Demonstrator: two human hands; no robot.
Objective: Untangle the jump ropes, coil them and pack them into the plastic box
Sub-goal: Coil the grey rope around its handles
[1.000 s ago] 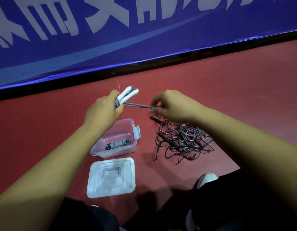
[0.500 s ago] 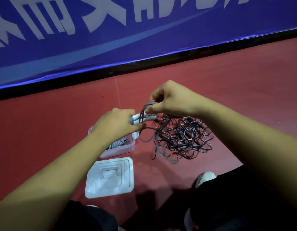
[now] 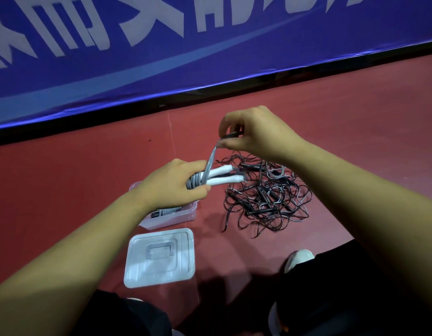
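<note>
My left hand [image 3: 172, 184] grips a jump rope with two white handles [image 3: 222, 175] that point right, grey cord wound round them near my fingers. My right hand [image 3: 253, 130] pinches the free end of that grey cord [image 3: 211, 158] and holds it taut above the handles. A tangled pile of black jump ropes [image 3: 265, 192] lies on the red floor under my right wrist. The clear plastic box [image 3: 176, 215] sits partly hidden beneath my left hand, with one coiled grey rope [image 3: 166, 211] inside.
The box's white lid [image 3: 159, 257] lies flat on the floor in front of the box. A blue banner [image 3: 210, 44] with white characters runs along the back. My dark trouser legs and a white shoe [image 3: 298, 259] are at the bottom.
My left hand turned the white handles from pointing up to pointing right and lowered them over the box. My right hand rose, drawing the grey cord up and round the handles.
</note>
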